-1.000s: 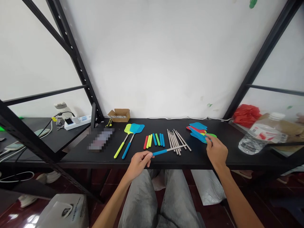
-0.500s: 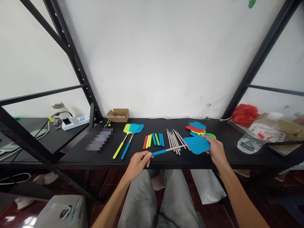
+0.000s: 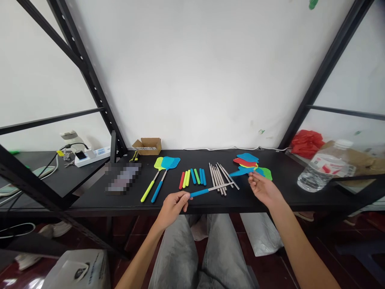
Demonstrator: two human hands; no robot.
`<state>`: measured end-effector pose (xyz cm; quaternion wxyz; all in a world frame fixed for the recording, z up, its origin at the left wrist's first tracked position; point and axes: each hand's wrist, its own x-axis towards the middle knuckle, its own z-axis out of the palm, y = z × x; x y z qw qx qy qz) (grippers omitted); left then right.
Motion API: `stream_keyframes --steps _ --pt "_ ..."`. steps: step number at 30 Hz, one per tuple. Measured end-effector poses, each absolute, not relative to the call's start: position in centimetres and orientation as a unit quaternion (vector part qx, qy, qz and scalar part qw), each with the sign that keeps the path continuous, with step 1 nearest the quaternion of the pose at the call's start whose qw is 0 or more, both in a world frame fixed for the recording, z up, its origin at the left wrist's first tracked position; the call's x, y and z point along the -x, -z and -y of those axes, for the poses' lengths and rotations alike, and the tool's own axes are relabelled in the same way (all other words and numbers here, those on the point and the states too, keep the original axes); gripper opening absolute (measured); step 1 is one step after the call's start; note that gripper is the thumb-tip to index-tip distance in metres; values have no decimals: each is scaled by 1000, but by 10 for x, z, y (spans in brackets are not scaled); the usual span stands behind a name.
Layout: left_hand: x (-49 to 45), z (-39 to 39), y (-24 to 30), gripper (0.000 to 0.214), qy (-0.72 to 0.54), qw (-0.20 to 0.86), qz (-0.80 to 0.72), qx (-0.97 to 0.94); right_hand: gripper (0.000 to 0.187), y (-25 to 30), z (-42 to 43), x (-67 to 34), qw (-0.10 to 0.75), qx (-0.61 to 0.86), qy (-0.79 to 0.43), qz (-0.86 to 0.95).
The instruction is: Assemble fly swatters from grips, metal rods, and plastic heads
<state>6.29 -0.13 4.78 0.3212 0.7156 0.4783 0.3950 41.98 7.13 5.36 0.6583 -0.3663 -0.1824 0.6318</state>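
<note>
My left hand (image 3: 173,205) pinches the blue grip of a blue-handled metal rod (image 3: 207,190), which points right over the black tabletop (image 3: 282,200). My right hand (image 3: 262,188) holds a blue swatter head (image 3: 242,172) tilted edge-on, just right of the rod's tip. Behind it lies a stack of swatter heads (image 3: 248,160) in blue, red, yellow and green. Several bare metal rods (image 3: 221,175) lie between my hands, with several coloured grips (image 3: 193,177) to their left.
Two finished swatters (image 3: 161,176), yellow and blue, lie left of the grips. A small cardboard box (image 3: 148,145) sits at the back, a water bottle (image 3: 323,170) and red bag (image 3: 306,142) at right. A power strip (image 3: 88,155) and black shelf uprights stand left.
My right hand picked a blue swatter head off the stack and brought it left, turning it edge-on near the rod's tip. My left hand has kept the rod nearly still.
</note>
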Motion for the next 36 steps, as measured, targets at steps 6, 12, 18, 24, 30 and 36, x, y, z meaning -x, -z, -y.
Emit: stream_keyframes --steps 6,12,18,24,30,36 --pt "-63 2 -49 50 -394 326 -475 -716 27 -49 -70 -398 605 443 -590 300" --pt "-63 1 -47 51 -393 326 -476 -716 33 -39 -79 -399 569 503 -483 435" --pt "-62 0 -46 50 -390 324 -476 -719 56 -62 -122 -405 398 552 -219 699" --pt "-63 1 -47 51 -397 328 -476 -713 114 -80 -160 -386 146 547 -250 785" --pt "-61 1 -47 53 -395 320 -477 -717 61 -81 -164 -384 204 571 -190 772" --pt "-62 1 -45 55 -396 321 -479 -714 40 -66 -144 -396 485 592 -231 600"
